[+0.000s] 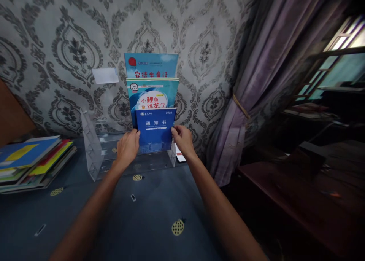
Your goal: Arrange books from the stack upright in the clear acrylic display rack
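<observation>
Both my hands hold a dark blue booklet point(156, 133) upright by its side edges. My left hand point(129, 144) is closed on the left edge, and my right hand point(182, 138) pinches the right edge. The booklet is at a clear plastic tiered rack point(92, 147); whether its bottom edge rests on a tier I cannot tell. Behind it stands a teal book point(171, 91) with a white oval on its cover, partly hidden. A taller light blue book point(154, 61) rises at the back, only its upper part showing.
A stack of books point(34, 162) lies at the left on the blue patterned tablecloth point(154, 215). A phone-like object point(180, 155) lies right of the rack. Patterned wallpaper with a white switch plate point(105, 75) is behind. A purple curtain point(228, 139) hangs at the right, beside a dark reddish surface point(273, 192).
</observation>
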The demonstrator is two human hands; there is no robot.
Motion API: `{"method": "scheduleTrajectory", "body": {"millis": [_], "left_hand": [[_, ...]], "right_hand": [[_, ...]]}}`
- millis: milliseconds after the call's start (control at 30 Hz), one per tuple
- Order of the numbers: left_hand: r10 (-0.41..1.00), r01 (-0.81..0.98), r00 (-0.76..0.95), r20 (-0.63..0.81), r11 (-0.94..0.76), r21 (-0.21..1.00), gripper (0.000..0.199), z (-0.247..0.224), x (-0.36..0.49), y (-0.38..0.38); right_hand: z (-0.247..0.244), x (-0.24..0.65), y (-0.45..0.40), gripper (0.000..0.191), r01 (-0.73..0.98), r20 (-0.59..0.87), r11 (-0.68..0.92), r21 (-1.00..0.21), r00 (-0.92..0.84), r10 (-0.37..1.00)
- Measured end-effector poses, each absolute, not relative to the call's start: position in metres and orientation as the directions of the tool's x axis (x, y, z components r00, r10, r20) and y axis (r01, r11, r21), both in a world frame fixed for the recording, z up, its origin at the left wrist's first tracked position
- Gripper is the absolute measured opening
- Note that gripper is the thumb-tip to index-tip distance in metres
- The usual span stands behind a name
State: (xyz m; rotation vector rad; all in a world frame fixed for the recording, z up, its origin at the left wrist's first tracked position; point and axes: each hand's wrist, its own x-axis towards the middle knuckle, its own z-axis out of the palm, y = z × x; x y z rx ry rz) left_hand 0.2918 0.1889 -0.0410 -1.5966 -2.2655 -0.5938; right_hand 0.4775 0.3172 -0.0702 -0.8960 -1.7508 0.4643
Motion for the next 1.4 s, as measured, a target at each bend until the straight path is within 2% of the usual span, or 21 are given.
{"method": "scheduleTrajectory", "body": {"millis": [133,367,667,1400], "left_hand": [[0.818,0.936,-0.352,0.455,0.321,0.147,0.036,-0.039,0.295,0.187],[0.806,0.963,-0.270,0.528,0.239,0.127,0.036,-0.042,0.294,0.186],[0.786,0.971,-0.237,0.571,0.213,0.110,0.038,-0.049,0.291,0.188],[0.765,0.961,-0.277,0.582,0.232,0.152,0.040,-0.045,0.292,0.181]], "right_hand": [[-0.070,0.478,0.316,0.034,0.347,0.649,0.650,-0.677,-0.136,0.748],[-0.070,0.477,0.313,0.036,0.342,0.654,0.646,-0.682,-0.109,0.748],[-0.068,0.477,0.310,0.035,0.309,0.642,0.631,-0.711,-0.078,0.762],[-0.056,0.483,0.303,0.036,0.312,0.640,0.625,-0.716,-0.066,0.766]]}}
